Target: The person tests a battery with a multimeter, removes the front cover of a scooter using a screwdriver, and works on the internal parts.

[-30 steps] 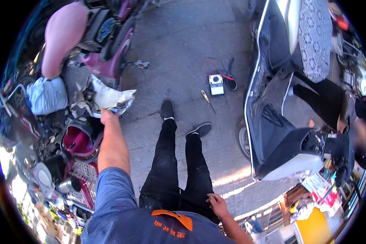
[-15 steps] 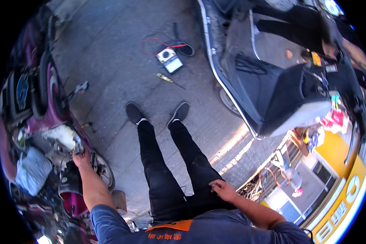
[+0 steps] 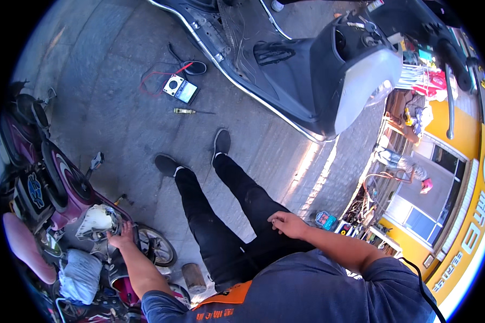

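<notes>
My left hand [image 3: 121, 235] is at lower left with thumb and fingers on the edge of a crumpled white panel [image 3: 94, 219], among parts of a purple scooter [image 3: 70, 177]. My right hand [image 3: 288, 225] is over my dark-trousered thigh, its fingers curled; what they may hold is too small to make out. In front of my shoes lie a screwdriver [image 3: 184, 111] with a translucent handle and a meter [image 3: 179, 88] with red and black leads.
A large dark scooter [image 3: 296, 81] fills the upper right. A pink seat [image 3: 24, 242], blue-grey bundle [image 3: 80, 277] and wheel [image 3: 161, 248] crowd the left. At right, a person [image 3: 409, 167] is beside a yellow shopfront [image 3: 442, 113], near piled tools and parts [image 3: 361, 210].
The view has turned right, showing more of the shopfront. My left hand has lowered the white panel toward the purple scooter. My right hand remains by my thigh.
</notes>
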